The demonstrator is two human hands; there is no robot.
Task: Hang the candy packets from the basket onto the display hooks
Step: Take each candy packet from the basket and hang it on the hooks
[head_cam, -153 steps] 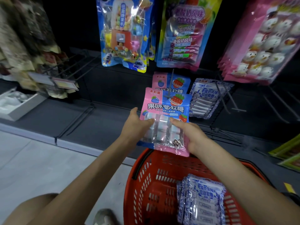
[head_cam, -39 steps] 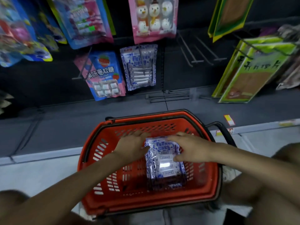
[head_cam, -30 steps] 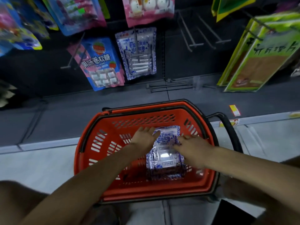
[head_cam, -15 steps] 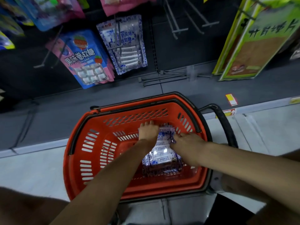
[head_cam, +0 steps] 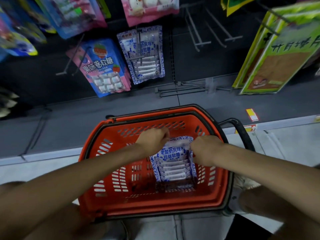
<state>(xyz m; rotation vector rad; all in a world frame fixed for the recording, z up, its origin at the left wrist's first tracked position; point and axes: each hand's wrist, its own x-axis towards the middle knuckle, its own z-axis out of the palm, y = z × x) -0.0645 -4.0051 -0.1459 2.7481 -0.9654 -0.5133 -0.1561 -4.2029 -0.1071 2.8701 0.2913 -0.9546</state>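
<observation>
A red plastic basket (head_cam: 110, 174) stands on the floor below me. Inside lies a stack of blue-and-white candy packets (head_cam: 174, 164). My left hand (head_cam: 153, 140) grips the top left corner of the uppermost packet, fingers curled. My right hand (head_cam: 205, 149) grips its top right edge, and the packet's upper end tilts up off the stack. On the dark display wall, matching blue-and-white packets (head_cam: 143, 54) hang from a hook, beside pink-and-blue candy packets (head_cam: 103, 68) on another hook.
Bare metal hooks (head_cam: 200, 37) stick out to the right of the hung packets. Green packets (head_cam: 278, 54) hang at far right; pink (head_cam: 149, 9) and blue bags (head_cam: 72, 14) hang above. A grey shelf base (head_cam: 86, 116) runs in front of the basket. The basket's black handle (head_cam: 242, 134) lies to its right.
Both hands moved from lying on the stack to gripping the top packet's upper corners and lifting its top end. My view shifted slightly.
</observation>
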